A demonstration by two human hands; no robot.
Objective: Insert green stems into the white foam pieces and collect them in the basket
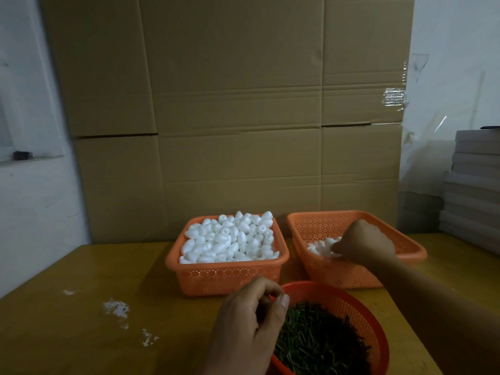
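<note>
Oddly, left hand pinches something unseen; right hand's grip in basket unclear.

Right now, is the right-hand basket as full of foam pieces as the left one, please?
No: the right basket holds only a few foam pieces, while the left basket is heaped full.

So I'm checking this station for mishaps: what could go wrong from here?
The right basket looks tilted, its near edge propped up, while the right hand reaches in over the few foam pieces there; pressing could shift it. The left basket is heaped with foam above the rim, so a nudge may spill some. The left hand, fingers curled beside the round stem basket, might snag the dense stems.
</note>
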